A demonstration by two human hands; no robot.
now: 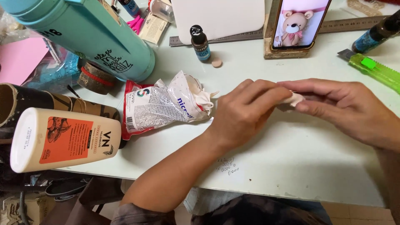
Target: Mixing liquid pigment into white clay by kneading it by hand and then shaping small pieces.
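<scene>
My left hand (246, 110) and my right hand (346, 106) meet over the pale green table (291, 158), both pinching a small white lump of clay (295, 99) between thumb and fingertips. Most of the lump is hidden by my fingers. A crumpled white and red plastic bag (162, 106) with white material showing at its mouth lies just left of my left hand.
A white bottle with an orange label (62, 139) lies at the left edge beside cardboard tubes (62, 104). A teal flask (96, 35), a small paint bottle (200, 43), a metal ruler (350, 24), a phone in a wooden stand (298, 25) and a green utility knife (371, 68) sit farther back.
</scene>
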